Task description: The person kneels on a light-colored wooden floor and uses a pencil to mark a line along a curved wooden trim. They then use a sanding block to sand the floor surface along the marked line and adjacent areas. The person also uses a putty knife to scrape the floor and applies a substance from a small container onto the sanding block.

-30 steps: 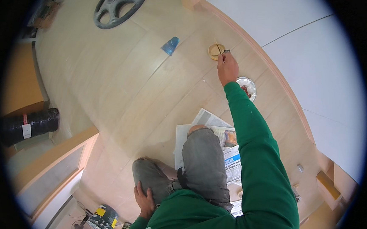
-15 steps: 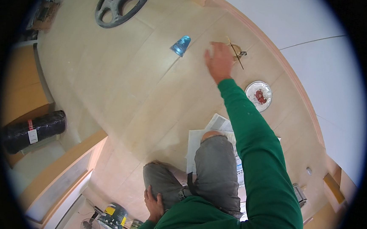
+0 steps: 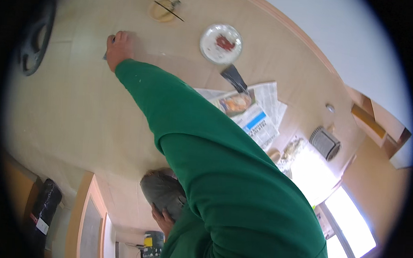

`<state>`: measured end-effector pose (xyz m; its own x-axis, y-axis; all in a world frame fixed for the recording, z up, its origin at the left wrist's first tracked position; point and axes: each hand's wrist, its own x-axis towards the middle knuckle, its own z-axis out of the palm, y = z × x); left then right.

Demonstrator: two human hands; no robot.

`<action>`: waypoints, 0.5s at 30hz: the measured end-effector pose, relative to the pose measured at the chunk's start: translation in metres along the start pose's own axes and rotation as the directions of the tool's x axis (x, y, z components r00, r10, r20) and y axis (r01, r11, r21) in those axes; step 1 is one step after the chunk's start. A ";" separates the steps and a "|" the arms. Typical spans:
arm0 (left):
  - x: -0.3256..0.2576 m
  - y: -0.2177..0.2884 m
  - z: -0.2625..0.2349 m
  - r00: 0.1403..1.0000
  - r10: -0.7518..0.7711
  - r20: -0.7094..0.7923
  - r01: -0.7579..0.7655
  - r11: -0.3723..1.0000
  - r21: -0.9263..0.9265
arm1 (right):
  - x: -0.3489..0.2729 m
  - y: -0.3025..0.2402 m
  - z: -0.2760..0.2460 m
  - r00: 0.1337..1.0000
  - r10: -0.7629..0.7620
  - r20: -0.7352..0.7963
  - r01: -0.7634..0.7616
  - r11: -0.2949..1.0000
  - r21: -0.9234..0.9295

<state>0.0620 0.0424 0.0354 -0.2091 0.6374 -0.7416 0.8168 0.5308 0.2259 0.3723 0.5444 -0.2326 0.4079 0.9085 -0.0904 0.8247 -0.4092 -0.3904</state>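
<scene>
My right hand (image 3: pixel 119 47) is stretched far out over the pale wooden floor (image 3: pixel 73 119) on a green sleeve (image 3: pixel 178 122). Its fingers are curled down over a small blue object (image 3: pixel 106 55), of which only an edge shows at the hand's left side. My left hand (image 3: pixel 164 217) rests flat on my knee in grey trousers (image 3: pixel 160 191), holding nothing. Beyond the right hand lie a round wooden disc with a thin stick across it (image 3: pixel 163 10) and a white plate with red bits (image 3: pixel 220 43).
Spread newspapers (image 3: pixel 260 114) with a flat-bladed scraper (image 3: pixel 234 78) lie to the right of my arm. A black wheel-shaped thing (image 3: pixel 32 45) sits at the left, a black roll (image 3: pixel 43 208) at the lower left, and a small grey box (image 3: pixel 325 142) at the right.
My right hand has left the wooden disc and swung left to the blue object, closing over it. The view has turned; my left hand stays on the knee.
</scene>
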 end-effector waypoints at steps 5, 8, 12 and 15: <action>0.039 -0.020 -0.024 0.987 -0.016 0.161 -0.012 0.985 0.172 | -0.050 0.026 -0.015 0.943 0.151 0.296 -0.195 0.973 0.124; 0.057 0.026 -0.023 0.983 0.126 0.134 -0.151 0.969 0.195 | -0.106 0.054 -0.017 0.934 0.216 0.284 -0.297 0.912 0.281; 0.099 0.128 -0.002 0.961 0.244 0.132 -0.245 0.969 -0.012 | -0.179 0.090 -0.046 0.965 0.186 0.188 -0.257 0.820 0.511; 0.128 0.196 0.018 0.936 0.334 0.108 -0.329 0.942 -0.057 | -0.221 0.144 -0.112 0.926 0.305 0.223 -0.376 0.685 0.624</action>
<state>0.2052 0.2182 -0.0272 0.1350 0.7136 -0.6874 0.8078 0.3225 0.4934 0.4447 0.2757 -0.1665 0.5417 0.7353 -0.4072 0.1670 -0.5689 -0.8053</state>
